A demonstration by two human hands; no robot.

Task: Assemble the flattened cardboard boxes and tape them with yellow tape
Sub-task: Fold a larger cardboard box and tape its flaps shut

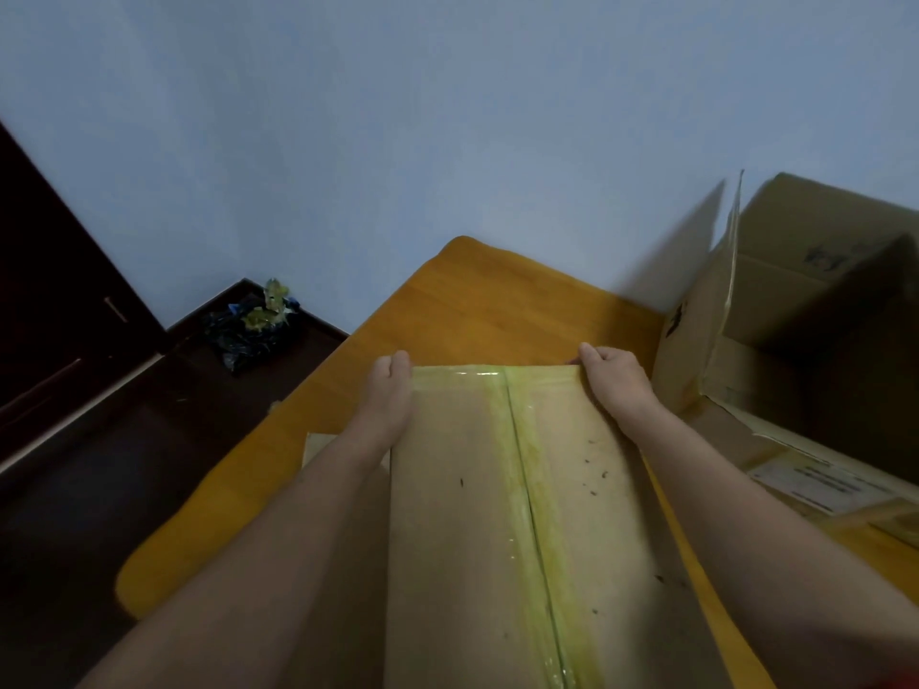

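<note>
Head view, looking down over both forearms.

Cardboard box (457, 514): sits on the worktop (472, 300) right in front of the person, its closed top face up and running away from the camera. The two flaps meet along a centre seam.

Yellow tape (528, 489): one strip along the full centre seam. A second, glossy strip crosses the far edge of the top face. Small dark specks are scattered on the cardboard to the right of the seam.

Left hand (390, 385): at the far left corner of the box. Grip closed on the corner, fingers curled over the far edge, heel of the hand against the left side.

Right hand (614, 377): at the far right corner. Grip likewise clamped on the box, fingers bent down over the far edge, thumb side toward the seam. The fingertips of both hands are hidden behind the edge.

Flat cardboard sheet (318, 442): one corner shows under the left forearm, lying on the worktop just beside the box.

Large open box (795, 310): stands at the right end of the worktop, near the right hand but not touching it. Its flaps are up and the inside is dark. A white label (815, 482) is on its lower flap, print too blurred to read.

Black bag (253, 325): on the dark floor (99, 464) in the corner of the room, with crumpled yellow scraps on top.

Dark door (49, 271) at left; pale blue wall (398, 116) behind.
</note>
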